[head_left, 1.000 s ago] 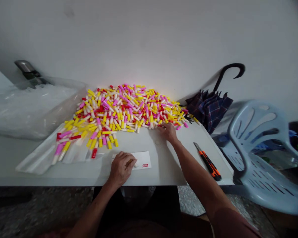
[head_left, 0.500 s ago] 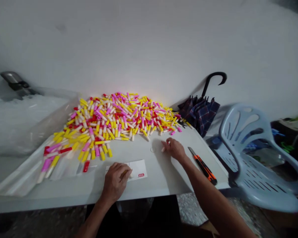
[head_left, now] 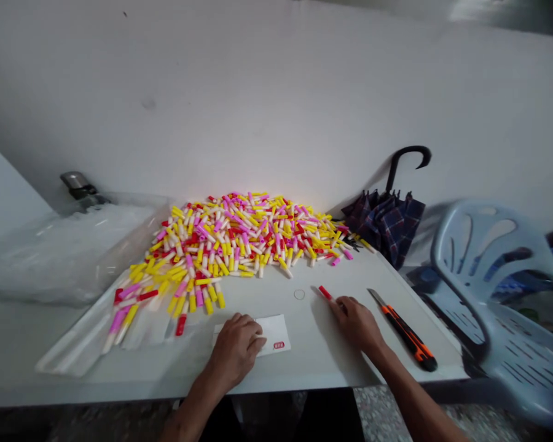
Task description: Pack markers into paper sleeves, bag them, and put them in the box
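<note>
White tabletop (head_left: pixel 311 371) below, and the right hand (head_left: pixel 352 319) pinches a red-tipped tube (head_left: pixel 325 293) right of centre; left hand (head_left: pixel 237 344) curls over a card (head_left: pixel 275 330), its grip unclear. Piled tubes (head_left: pixel 253 236) crowd mid-frame, cutter (head_left: pixel 408 334) and umbrella (head_left: pixel 389 224) at right, plastic bag (head_left: pixel 74 252) left.

Red-ended tube (head_left: pixel 325 293), slanting leftward

LEGIBLE TEXT: none | MARK: small red rounded-rectangle label (head_left: pixel 279 345) with pale characters, too small to read | ON: flat white rectangular card (head_left: pixel 273 325), near its right end, by the lower edge | COVERED: card's other end, under the left hand (head_left: pixel 237 344), print there hidden
</note>
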A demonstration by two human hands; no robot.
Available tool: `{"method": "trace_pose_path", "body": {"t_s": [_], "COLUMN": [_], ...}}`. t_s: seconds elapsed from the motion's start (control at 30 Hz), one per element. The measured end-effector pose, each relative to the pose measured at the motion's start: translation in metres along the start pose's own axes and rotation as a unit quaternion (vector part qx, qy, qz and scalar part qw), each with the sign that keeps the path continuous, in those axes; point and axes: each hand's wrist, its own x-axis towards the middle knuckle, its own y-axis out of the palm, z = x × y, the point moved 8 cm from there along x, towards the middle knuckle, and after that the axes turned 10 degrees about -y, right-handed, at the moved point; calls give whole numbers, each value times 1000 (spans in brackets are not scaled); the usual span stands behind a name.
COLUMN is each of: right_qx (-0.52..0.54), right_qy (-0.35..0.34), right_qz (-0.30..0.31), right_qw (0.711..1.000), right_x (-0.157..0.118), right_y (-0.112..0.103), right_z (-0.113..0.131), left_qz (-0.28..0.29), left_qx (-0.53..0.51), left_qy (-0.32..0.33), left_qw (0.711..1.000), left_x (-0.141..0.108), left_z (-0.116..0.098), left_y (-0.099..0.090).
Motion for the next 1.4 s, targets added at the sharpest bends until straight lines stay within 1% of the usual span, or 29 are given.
{"method": "trace_pose_path", "body": {"t_s": [0.07, 0.1, 0.2, 0.3, 0.37, 0.43, 0.53, 0.67, 0.73, 0.87, 1.03, 1.13, 1.27, 1.33, 1.4], "right_qx": [62, 93, 161, 194, 203, 198, 184, 191, 209, 248, 258, 216, 126, 93, 81], "right_qy": [-29, -43, -88, -97, -101, -114, -125, -114, -121, -174, -222, -227, -176, -188, -235], "right_qz": [-6, 4, 67, 121, 155, 179, 189, 164, 164, 190, 187, 187, 166, 139, 119], "right_qw": [998, 995, 981, 969, 962, 957, 957, 961, 956, 934, 921, 931, 962, 968, 961], "right_x": [-6, -10, -24, -35, -39, -41, -39, -31, -29, -29, -28, -27, -16, -8, -1], "right_y": [-5, -6, -8, -7, -3, 3, 14, 30, 38, 46, 49, 56, 62, 59, 57], "right_z": [14, 24, 62, 90, 101, 109, 119, 134, 142, 150, 150, 151, 144, 146, 154], "left_qz": [10, 9, -9, -51, -79, -94, -97, -87, -85, -76, -63, -56, -50, -47, -45], "left_qx": [6, -4, -72, -119, -129, -134, -131, -99, -79, -40, -23, -43, -57, -53, -54], "left_qy": [3, 2, -9, -16, -14, -9, 4, 22, 31, 47, 54, 52, 51, 51, 49], "left_qw": [1000, 1000, 997, 992, 988, 986, 987, 991, 993, 995, 996, 996, 996, 996, 996], "left_x": [5, 7, 6, -1, -6, -9, -11, -13, -14, -15, -11, -9, -9, -10, -11], "left_z": [-2, -3, 1, 6, 8, 8, 4, -4, -7, -7, -5, -5, -4, -4, -4], "left_y": [1, 1, 1, -2, -3, -2, -1, 2, 3, 5, 5, 5, 7, 8, 10]}}
